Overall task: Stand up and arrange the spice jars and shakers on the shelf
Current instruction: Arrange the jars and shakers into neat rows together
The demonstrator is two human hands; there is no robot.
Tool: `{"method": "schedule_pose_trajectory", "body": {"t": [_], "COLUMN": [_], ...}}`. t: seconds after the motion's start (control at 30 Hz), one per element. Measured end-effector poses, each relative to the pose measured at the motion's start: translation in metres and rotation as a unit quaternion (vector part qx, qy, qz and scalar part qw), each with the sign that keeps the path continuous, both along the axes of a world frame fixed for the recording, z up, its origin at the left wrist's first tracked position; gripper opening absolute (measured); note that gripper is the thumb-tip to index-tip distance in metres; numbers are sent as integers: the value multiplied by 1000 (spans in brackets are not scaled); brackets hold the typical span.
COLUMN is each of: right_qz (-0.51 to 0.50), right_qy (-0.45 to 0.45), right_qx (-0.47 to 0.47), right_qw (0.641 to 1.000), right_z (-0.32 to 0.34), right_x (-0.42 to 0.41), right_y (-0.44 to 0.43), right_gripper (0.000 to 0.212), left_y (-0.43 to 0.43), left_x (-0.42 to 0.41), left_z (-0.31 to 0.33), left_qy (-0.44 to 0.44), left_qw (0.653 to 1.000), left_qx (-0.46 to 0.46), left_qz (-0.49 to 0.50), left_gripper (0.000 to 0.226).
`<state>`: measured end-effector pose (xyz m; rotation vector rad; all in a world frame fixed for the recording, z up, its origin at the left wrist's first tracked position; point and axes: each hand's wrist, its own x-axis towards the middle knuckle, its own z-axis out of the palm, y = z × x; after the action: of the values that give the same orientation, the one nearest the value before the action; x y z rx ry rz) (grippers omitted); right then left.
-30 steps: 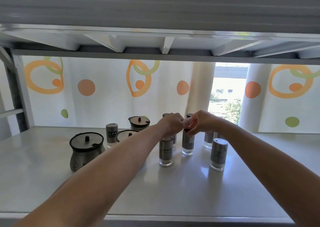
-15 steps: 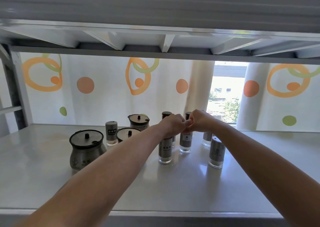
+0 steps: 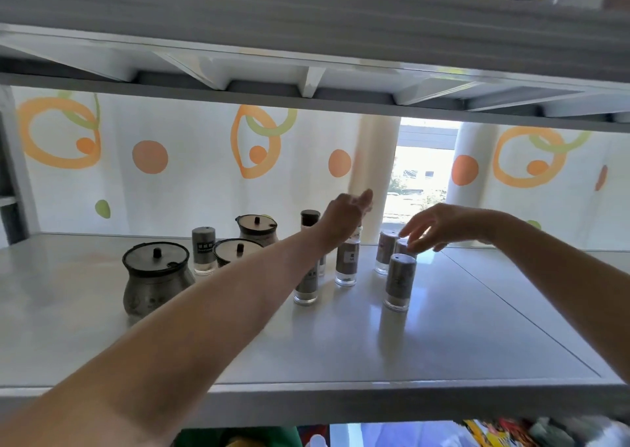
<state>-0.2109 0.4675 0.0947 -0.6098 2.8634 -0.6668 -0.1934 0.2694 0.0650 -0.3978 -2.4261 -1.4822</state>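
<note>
Several upright grey spice shakers with clear bases stand on the white shelf (image 3: 477,327): one at the left (image 3: 203,250), a dark-capped one at the back (image 3: 309,218), one partly behind my forearm (image 3: 306,284), a middle one (image 3: 347,262), two at the back right (image 3: 387,252) and one in front (image 3: 399,281). My left hand (image 3: 344,218) hovers above the middle shaker, fingers loosely out, holding nothing. Over the back-right shakers is my right hand (image 3: 433,228), fingers spread and not gripping any of them.
Three lidded metal pots stand left of the shakers: a large one (image 3: 155,279), a smaller one (image 3: 237,252) and one at the back (image 3: 256,228). Another shelf board runs close overhead. A patterned curtain (image 3: 153,156) hangs behind, with a window gap.
Both hands were pinched together over the middle shaker; they have now separated and let go. The left hand rose, the right moved right over the back-right shakers.
</note>
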Motion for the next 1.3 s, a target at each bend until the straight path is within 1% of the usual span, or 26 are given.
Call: {"method": "schedule_pose_trajectory", "body": {"t": [0.03,0.1,0.23,0.3,0.37,0.4,0.53,0.67,0.73,0.77,0.87,0.93,1.03,1.2,1.3], "right_qz": [2,10,40,33,21,12,-55,-98,-99,-88,4,51,45,8,-1], "right_qy": [-9,-10,55,87,117,134,196,247,260,259,199,181,206,207,212], "right_qx": [3,10,13,-9,-19,-11,57,178,225,218,111,103,103,79,80], "right_qw": [1000,1000,998,996,993,991,977,948,934,937,974,977,972,975,974], "right_z": [-3,-10,-26,-31,-35,-36,-41,-40,-37,-35,-24,-21,-27,-31,-33], "right_x": [2,5,8,8,8,9,18,32,35,35,35,35,31,25,26], "right_y": [3,4,0,-2,-5,-8,-24,-32,-31,-29,-24,-25,-30,-39,-41], "right_gripper": [38,35,27,22,12,14,35,54,58,58,43,32,21,15,16], "left_y": [9,26,44,48,48,48,49,48,47,47,47,47,49,48,48], "left_x": [4,9,12,12,11,13,12,7,7,6,5,3,4,4,4], "left_z": [-2,-11,-36,-48,-58,-61,-75,-86,-88,-89,-92,-95,-95,-96,-98], "left_qy": [-24,-67,-131,-154,-163,-165,-168,-173,-170,-168,-166,-169,-173,-173,-163], "left_qw": [998,993,982,977,970,966,949,946,949,950,950,947,947,944,944], "left_qx": [44,81,116,132,170,192,259,270,262,259,259,267,267,278,285], "left_qz": [-23,-56,-73,-70,-62,-58,-62,-44,-47,-50,-60,-61,-51,-36,-40], "left_gripper": [56,61,67,69,69,68,64,67,69,69,66,65,65,62,61]}}
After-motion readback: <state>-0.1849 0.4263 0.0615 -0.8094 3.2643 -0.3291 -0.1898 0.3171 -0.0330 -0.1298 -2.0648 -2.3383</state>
